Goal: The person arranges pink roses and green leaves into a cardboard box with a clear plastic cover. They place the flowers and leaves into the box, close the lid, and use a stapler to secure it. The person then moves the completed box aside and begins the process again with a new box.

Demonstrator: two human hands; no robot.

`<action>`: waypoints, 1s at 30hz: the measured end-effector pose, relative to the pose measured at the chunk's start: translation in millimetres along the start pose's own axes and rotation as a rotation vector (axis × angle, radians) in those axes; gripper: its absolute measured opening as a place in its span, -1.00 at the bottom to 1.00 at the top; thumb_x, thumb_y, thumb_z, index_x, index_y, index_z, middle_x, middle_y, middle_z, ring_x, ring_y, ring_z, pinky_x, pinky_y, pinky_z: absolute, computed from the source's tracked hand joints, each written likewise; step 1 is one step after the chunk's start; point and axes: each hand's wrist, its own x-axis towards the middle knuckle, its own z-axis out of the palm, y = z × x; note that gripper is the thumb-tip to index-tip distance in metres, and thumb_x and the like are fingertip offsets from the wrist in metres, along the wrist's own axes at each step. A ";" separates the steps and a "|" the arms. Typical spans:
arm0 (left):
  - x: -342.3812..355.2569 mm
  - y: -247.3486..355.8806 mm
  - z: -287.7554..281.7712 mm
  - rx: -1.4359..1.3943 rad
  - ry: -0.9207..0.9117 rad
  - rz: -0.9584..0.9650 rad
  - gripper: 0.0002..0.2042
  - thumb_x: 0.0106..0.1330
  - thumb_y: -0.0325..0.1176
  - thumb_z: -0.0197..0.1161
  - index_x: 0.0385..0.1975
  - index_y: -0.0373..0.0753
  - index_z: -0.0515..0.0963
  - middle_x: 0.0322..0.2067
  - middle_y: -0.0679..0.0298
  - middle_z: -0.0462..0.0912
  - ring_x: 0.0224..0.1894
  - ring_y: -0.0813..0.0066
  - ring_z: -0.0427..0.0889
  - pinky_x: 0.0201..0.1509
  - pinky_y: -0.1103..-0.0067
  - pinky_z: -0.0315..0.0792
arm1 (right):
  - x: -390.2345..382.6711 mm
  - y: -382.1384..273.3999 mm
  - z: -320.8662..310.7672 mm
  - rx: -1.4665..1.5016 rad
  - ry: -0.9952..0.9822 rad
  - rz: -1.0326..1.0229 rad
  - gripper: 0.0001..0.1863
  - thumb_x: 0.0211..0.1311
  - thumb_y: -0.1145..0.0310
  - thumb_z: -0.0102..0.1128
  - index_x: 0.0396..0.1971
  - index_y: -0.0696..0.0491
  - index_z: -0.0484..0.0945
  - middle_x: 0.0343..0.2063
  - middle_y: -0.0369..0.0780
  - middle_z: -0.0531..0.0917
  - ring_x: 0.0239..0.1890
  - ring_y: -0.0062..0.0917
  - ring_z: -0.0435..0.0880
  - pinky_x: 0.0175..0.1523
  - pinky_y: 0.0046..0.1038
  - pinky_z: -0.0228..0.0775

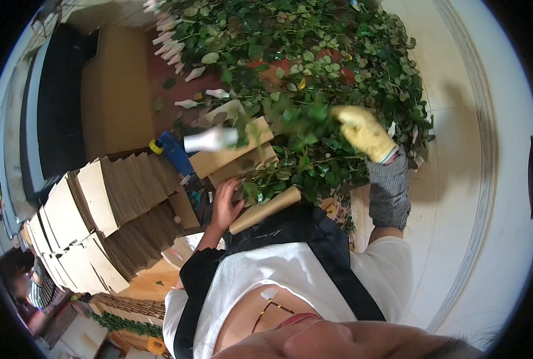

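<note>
**Gloved hand in the stems, bare hand on the roll**

Right hand (362, 131), in a yellow glove with a checked sleeve guard (390, 191) over the forearm, is up in the leafy rose stems (314, 78). Its fingers curl into the foliage; I cannot tell whether they grip a stem, the leaves hide it and the spot is blurred.

Left hand (226, 204), bare, rests at the near edge of the bench (165, 78), fingers loosely bent beside the end of a brown paper roll (265, 209). It touches or nearly touches the roll's left end; no firm grasp that I can make out.

The stems cover the far and right part of the bench, buds (169, 45) wrapped in white and pointing towards its left side. One wrapped bud (209, 139) shows blurred near the middle, just over a corrugated sheet (227, 157).

A blue tool with a yellow cap (172, 152) lies left of that sheet. Stacks of folded cardboard (105, 203) stand off the bench's near-left corner, and a flat box (116, 90) lies along its left side.

I see another person (36, 287) at lower left, well apart.
</note>
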 end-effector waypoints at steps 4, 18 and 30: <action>-2.5 -4.1 2.1 0.077 -0.010 -0.041 -0.35 -0.06 -0.55 0.44 0.14 -0.34 0.40 0.03 -0.01 0.52 0.08 -0.08 0.48 0.16 0.23 0.41 | -26.5 -8.1 72.0 -0.013 -0.375 0.190 -0.66 0.23 0.42 0.15 0.01 0.11 0.59 -0.01 -0.04 0.66 -0.01 -0.23 0.66 0.11 -0.27 0.53; 14.5 5.6 -7.4 0.397 -0.079 0.037 -0.44 -0.12 -0.26 0.51 -0.05 -0.28 0.54 0.17 -0.04 0.31 0.24 -0.17 0.28 0.31 0.01 0.22 | -48.6 9.9 174.4 -0.161 0.153 0.201 -0.65 0.14 0.45 0.14 -0.03 0.14 0.54 -0.05 -0.04 0.61 0.00 -0.12 0.56 0.16 -0.20 0.39; -6.3 -21.9 9.8 0.008 0.038 -0.064 -0.22 -0.05 -0.44 0.57 0.20 -0.28 0.27 0.23 -0.11 0.26 0.16 -0.16 0.42 0.13 0.25 0.52 | 131.9 20.6 86.1 0.206 0.338 0.021 -0.47 0.31 0.37 0.18 0.26 0.16 0.38 0.15 -0.03 0.55 0.19 -0.14 0.51 0.28 -0.22 0.35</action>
